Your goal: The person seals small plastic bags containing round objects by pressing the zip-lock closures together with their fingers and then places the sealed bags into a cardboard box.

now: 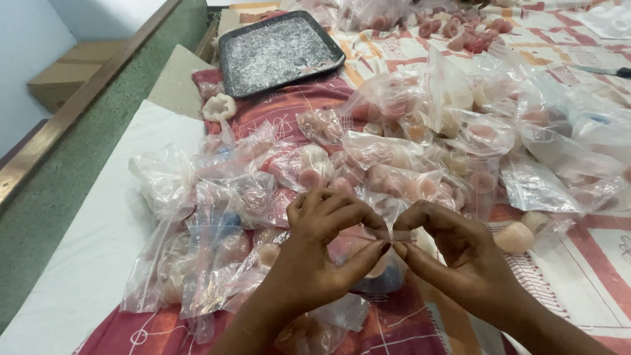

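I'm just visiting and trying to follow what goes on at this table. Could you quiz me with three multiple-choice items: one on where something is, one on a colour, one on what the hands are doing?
1. Where does the dark tray lie?
A. at the far left of the table
B. under the hands
C. on the floor

2. What colour is the cloth under the bags?
A. plain green
B. red and white patterned
C. black

3. How do the two hands stand?
A. flat on the table
B. apart, each on its own bag
C. together, pinching the top edge of one clear bag

Answers:
1 A: the tray sits far up on the left.
2 B: the cloth shows red and white.
3 C: the left hand and the right hand pinch the bag.
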